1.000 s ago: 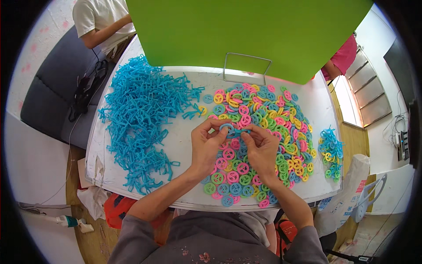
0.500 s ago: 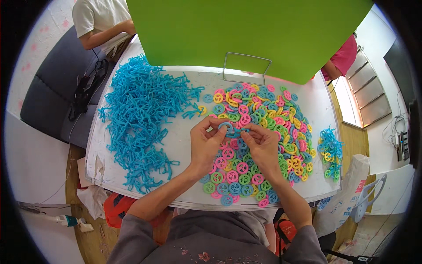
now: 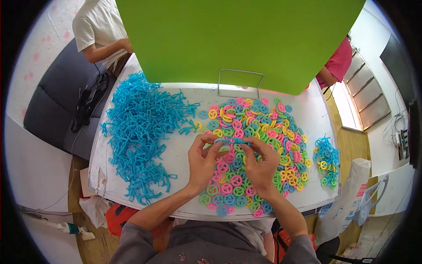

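White tabletop [image 3: 180, 154], bare between blue clips [image 3: 136, 132] and coloured wheels [image 3: 237, 163], slim at near edge [image 3: 198, 216]; over wheels, close together: blue ring [image 3: 221, 141] pinched in left hand [image 3: 203, 160], blue clip [image 3: 238, 141] in right hand [image 3: 261, 165].

The top edge cuts off the green panel [image 3: 237, 44] and, left of it, a white-shirted person [image 3: 100, 28]; below it, the left hand [image 3: 203, 162] partly hides a blue wheel [image 3: 223, 141].

Place appears to be a home-style workshop: dark sofa [image 3: 52, 103] and wood-look floor [image 3: 355, 149] flank a white table [image 3: 178, 154] heaped with plastic parts [image 3: 138, 125].
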`<control>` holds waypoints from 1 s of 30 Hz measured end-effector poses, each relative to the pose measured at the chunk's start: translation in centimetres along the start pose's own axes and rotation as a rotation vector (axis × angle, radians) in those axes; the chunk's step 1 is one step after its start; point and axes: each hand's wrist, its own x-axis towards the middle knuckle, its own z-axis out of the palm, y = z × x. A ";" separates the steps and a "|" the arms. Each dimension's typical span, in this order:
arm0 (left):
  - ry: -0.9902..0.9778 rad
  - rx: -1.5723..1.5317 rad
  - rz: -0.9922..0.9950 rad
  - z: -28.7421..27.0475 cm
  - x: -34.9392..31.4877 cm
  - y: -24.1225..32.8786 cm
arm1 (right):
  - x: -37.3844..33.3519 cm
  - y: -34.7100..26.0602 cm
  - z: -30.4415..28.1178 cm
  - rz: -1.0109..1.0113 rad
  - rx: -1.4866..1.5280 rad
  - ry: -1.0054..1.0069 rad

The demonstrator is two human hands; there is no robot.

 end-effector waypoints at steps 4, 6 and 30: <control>-0.035 -0.071 0.008 0.4 -0.1 0.1 | 0.1 0.7 -0.3 -0.036 0.036 0.015; -0.069 -0.095 0.003 0.2 -0.1 0.6 | 0.1 0.7 -0.4 -0.017 0.035 -0.009; -0.269 -0.109 -0.219 -1.3 1.5 0.8 | 0.7 1.0 -0.9 -0.169 -0.105 -0.127</control>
